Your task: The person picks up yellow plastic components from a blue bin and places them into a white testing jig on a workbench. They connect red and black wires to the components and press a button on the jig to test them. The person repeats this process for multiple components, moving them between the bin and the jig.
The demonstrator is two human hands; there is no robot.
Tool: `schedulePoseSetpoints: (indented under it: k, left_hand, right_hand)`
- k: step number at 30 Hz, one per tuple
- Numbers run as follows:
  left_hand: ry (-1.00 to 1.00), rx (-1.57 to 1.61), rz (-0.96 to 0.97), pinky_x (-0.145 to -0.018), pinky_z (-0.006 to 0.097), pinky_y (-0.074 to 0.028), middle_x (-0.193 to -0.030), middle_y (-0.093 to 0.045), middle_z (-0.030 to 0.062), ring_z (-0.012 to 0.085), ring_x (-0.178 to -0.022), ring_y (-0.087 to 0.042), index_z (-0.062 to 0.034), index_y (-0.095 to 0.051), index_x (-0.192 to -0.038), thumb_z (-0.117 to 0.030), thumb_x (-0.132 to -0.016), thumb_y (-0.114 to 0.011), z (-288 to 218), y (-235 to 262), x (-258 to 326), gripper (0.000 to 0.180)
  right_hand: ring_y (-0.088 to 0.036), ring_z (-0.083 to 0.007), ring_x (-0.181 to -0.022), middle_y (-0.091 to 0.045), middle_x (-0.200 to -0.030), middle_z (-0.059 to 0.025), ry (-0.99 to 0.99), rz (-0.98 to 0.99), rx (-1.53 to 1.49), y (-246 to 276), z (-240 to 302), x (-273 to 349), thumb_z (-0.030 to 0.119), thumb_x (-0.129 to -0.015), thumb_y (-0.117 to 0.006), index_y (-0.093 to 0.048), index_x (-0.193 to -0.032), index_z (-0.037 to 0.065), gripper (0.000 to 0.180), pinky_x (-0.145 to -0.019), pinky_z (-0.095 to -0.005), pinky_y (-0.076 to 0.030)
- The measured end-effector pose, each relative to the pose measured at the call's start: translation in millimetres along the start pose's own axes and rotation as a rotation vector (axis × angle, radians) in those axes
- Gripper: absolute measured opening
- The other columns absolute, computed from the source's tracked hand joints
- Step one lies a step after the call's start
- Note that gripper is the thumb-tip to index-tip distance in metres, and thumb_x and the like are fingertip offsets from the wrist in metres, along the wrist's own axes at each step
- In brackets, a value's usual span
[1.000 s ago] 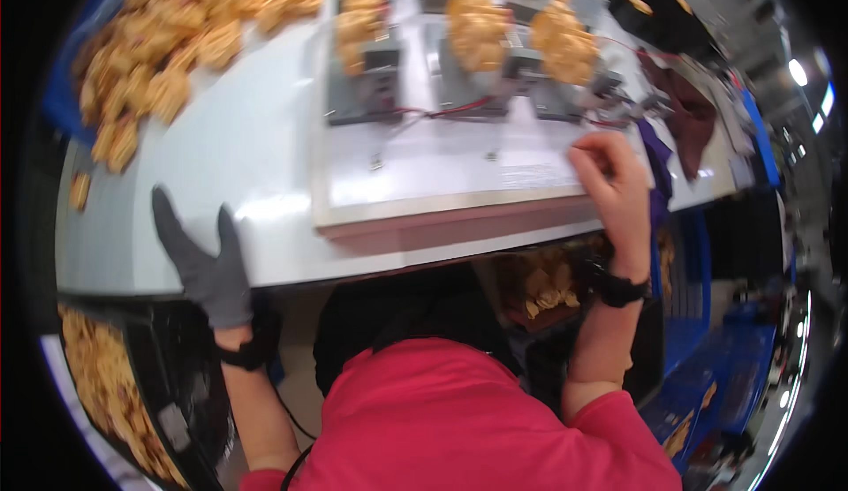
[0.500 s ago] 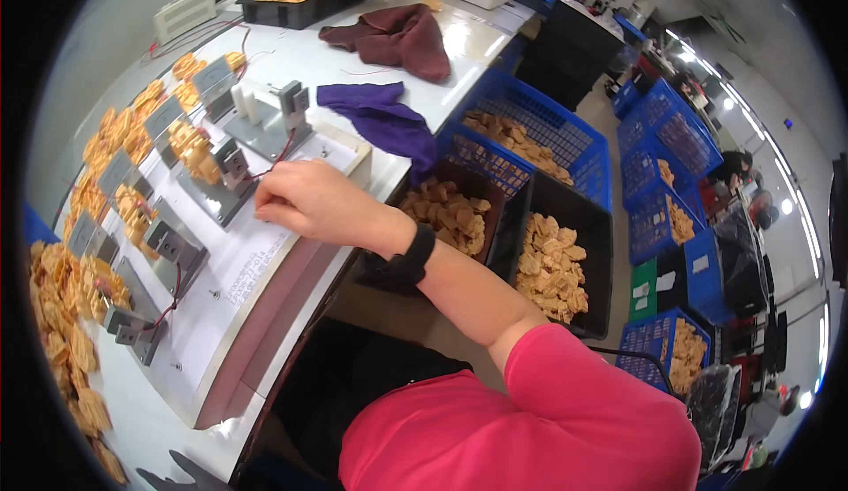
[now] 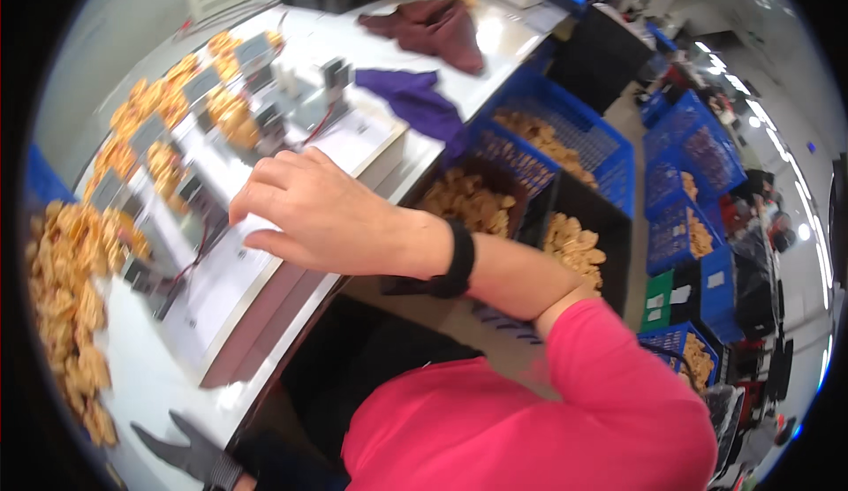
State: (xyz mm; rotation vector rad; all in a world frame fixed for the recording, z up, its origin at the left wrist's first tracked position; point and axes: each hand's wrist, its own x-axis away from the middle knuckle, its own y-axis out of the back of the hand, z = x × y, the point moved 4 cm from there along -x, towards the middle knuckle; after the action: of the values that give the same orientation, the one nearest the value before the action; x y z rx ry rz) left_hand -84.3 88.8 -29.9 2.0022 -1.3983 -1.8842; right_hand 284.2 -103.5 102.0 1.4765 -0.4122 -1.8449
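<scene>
My right hand is bare, with a black band on the wrist, and reaches left over a white board on the workbench. Its fingers are curled loosely near red and black wires; the frame does not show whether they pinch anything. Grey metal fixtures loaded with orange-tan parts stand in a row along the board. My left hand wears a dark grey glove and rests flat on the bench's near edge, fingers spread, holding nothing.
A heap of orange-tan parts lies on the bench at the left. A purple cloth and a maroon cloth lie further along. Black bins and blue crates of the same parts stand under and beside the bench.
The view has swung right and tilted. My right hand has moved from the fixtures at the board's far end toward the wires near the board's middle. The gloved left hand stays on the bench edge.
</scene>
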Motion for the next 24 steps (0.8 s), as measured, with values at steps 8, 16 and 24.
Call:
schedulePoseSetpoints:
  k: [8,16,24]
  left_hand:
    - [-0.387,-0.037,-0.04,-0.102,0.047,-0.046,-0.137,-0.046,0.0279,0.0386,-0.121,-0.051,0.0082,-0.033,-0.144,-0.022,-0.094,-0.067,-78,33,-8,0.067]
    - [-0.491,0.249,0.136,-0.103,0.046,-0.043,-0.137,-0.048,0.024,0.0357,-0.123,-0.051,0.0043,-0.038,-0.142,-0.023,-0.094,-0.066,-143,40,-23,0.062]
    - [-0.366,0.315,0.248,-0.105,0.045,-0.041,-0.137,-0.05,0.0201,0.0329,-0.124,-0.05,0.0004,-0.043,-0.139,-0.024,-0.094,-0.065,-110,39,-11,0.056]
  right_hand:
    - [-0.068,-0.0301,-0.086,-0.073,-0.094,-0.0119,0.583,0.679,-0.272,-108,113,-53,0.031,-0.086,-0.06,-0.074,-0.1,0.01,0.028,-0.071,-0.0463,-0.05]
    - [-0.069,-0.0298,-0.087,-0.073,-0.093,-0.0115,0.604,0.667,-0.305,-115,148,-77,0.029,-0.086,-0.059,-0.074,-0.099,0.01,0.027,-0.073,-0.0453,-0.051]
    - [-0.069,-0.0295,-0.088,-0.073,-0.092,-0.0111,0.681,0.744,-0.398,-131,196,-60,0.026,-0.085,-0.059,-0.074,-0.099,0.01,0.027,-0.076,-0.0443,-0.052]
